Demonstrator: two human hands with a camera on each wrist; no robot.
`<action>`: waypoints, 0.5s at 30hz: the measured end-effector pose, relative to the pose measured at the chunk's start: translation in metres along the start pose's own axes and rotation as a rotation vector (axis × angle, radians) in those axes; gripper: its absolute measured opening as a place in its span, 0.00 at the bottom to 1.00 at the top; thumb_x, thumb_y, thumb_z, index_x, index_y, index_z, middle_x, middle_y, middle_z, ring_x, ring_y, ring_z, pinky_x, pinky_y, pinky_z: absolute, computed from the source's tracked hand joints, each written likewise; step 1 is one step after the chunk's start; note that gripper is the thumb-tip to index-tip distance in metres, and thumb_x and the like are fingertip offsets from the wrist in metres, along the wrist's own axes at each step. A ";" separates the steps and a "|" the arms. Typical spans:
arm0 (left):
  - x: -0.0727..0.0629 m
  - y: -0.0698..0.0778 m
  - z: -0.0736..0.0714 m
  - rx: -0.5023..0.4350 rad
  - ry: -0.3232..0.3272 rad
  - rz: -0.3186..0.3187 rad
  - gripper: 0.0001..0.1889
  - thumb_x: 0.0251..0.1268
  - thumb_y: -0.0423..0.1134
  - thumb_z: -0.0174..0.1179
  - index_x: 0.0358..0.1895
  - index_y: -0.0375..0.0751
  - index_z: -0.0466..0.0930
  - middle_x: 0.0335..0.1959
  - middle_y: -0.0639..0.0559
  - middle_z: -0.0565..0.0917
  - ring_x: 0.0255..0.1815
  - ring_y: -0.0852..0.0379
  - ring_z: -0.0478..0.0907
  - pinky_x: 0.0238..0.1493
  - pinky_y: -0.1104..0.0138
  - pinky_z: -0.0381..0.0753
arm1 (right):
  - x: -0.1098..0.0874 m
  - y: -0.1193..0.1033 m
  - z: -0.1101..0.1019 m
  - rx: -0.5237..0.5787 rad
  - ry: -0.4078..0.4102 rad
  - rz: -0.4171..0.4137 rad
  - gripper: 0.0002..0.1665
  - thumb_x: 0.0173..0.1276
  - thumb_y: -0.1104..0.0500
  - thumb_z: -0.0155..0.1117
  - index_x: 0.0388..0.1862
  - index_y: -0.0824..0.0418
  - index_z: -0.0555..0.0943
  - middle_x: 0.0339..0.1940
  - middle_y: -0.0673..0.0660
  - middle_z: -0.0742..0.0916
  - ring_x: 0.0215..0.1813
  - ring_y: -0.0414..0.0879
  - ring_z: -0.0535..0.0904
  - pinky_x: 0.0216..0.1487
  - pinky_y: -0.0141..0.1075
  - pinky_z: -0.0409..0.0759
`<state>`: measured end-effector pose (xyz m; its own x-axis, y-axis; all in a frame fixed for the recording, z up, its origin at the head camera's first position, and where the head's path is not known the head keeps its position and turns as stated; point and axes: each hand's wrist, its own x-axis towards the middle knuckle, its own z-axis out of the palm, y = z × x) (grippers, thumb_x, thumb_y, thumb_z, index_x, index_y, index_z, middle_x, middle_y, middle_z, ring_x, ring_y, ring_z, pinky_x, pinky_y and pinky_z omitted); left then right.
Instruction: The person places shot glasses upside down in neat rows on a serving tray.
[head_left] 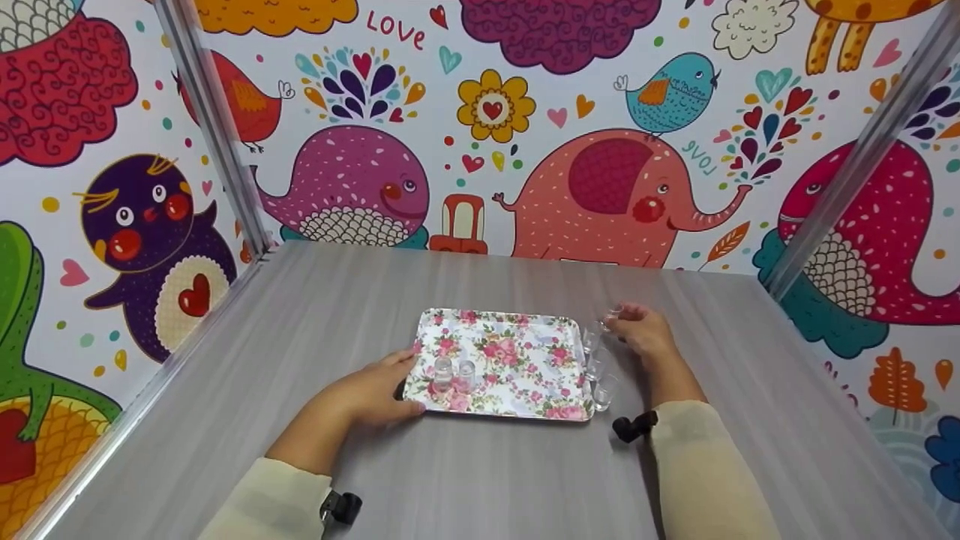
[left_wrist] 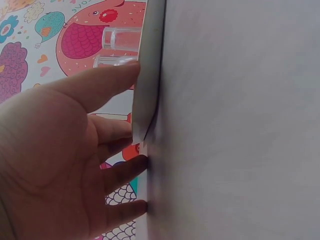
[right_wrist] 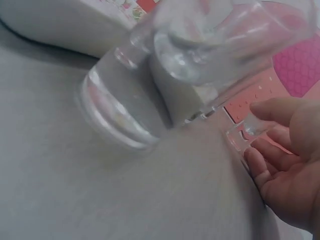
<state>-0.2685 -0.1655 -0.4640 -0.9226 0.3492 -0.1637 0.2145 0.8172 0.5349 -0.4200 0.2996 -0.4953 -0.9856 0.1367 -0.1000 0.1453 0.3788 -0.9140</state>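
A white tray with a pink rose print (head_left: 517,375) lies on the table. My left hand (head_left: 375,394) rests at its left end, thumb and index finger touching the rim (left_wrist: 147,75), the other fingers stretched beside it. Two small clear glasses (head_left: 443,373) stand close together on the tray's left part. Off the tray's right edge, my right hand (head_left: 641,330) pinches a small clear glass (right_wrist: 245,132) between thumb and fingers. Several more clear glasses (head_left: 602,394) stand in a row along that edge; one looms large and blurred (right_wrist: 125,100) in the right wrist view.
The grey wood-grain table (head_left: 495,480) reaches back to a wall printed with cartoon animals (head_left: 600,195). Metal posts (head_left: 217,127) rise at the table's back corners. Small black devices (head_left: 634,426) are worn at both wrists.
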 end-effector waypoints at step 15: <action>0.000 0.001 0.000 0.000 -0.005 -0.009 0.47 0.70 0.51 0.70 0.85 0.33 0.58 0.89 0.42 0.57 0.88 0.34 0.56 0.86 0.40 0.58 | 0.003 0.005 0.006 -0.125 0.043 -0.048 0.25 0.73 0.57 0.72 0.66 0.65 0.83 0.61 0.66 0.87 0.54 0.52 0.81 0.48 0.33 0.79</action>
<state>-0.2685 -0.1647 -0.4631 -0.9228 0.3445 -0.1725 0.2067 0.8204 0.5331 -0.4227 0.2960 -0.5023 -0.9873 0.1541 -0.0382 0.1109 0.4965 -0.8610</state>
